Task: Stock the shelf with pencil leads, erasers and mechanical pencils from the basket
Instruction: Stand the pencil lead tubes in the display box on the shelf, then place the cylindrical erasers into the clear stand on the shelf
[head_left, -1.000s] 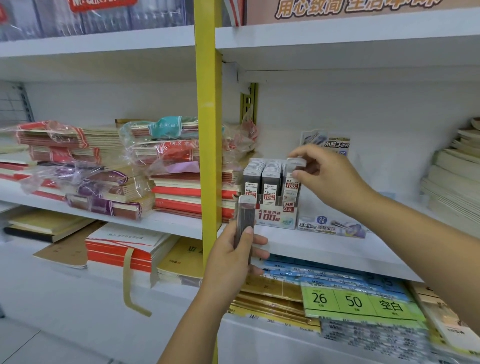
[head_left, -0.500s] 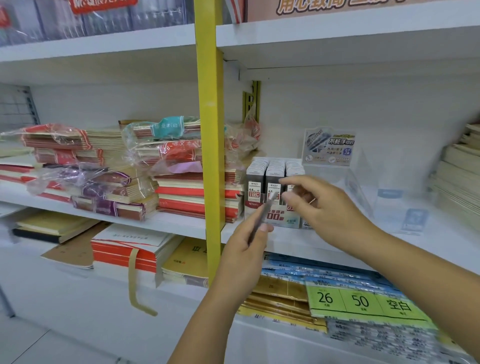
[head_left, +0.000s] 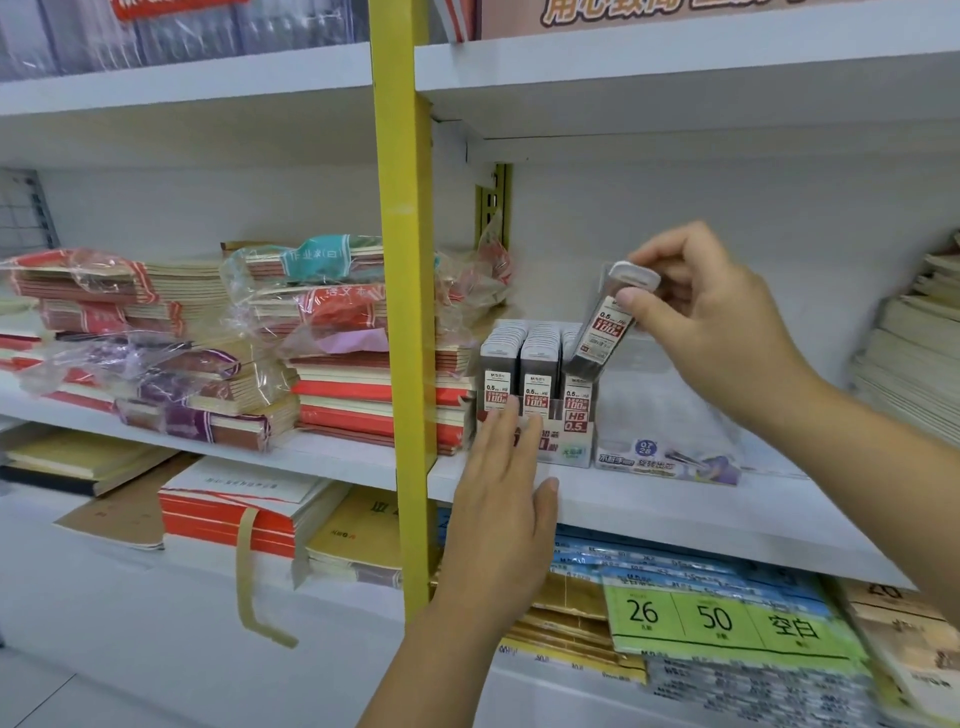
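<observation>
A display box of pencil lead cases (head_left: 535, 400) stands on the middle white shelf (head_left: 675, 509), just right of the yellow upright. My right hand (head_left: 711, 322) pinches one grey lead case (head_left: 608, 322) by its white cap, tilted above the box's right-hand row. Straight-fingered, my left hand (head_left: 504, 499) rests against the front of the box and holds nothing. The basket is out of view.
A clear display tray (head_left: 665, 431) with a purple label stands right of the lead box. Wrapped notebook stacks (head_left: 332, 358) fill the shelf to the left of the yellow post (head_left: 405, 312). Paper packs with a green 26/50 label (head_left: 717, 618) lie below. More notebooks (head_left: 914, 353) are at far right.
The lead case passed from my left hand to my right, which lifted it over the box's right row. My left hand, now empty, moved to the box's front.
</observation>
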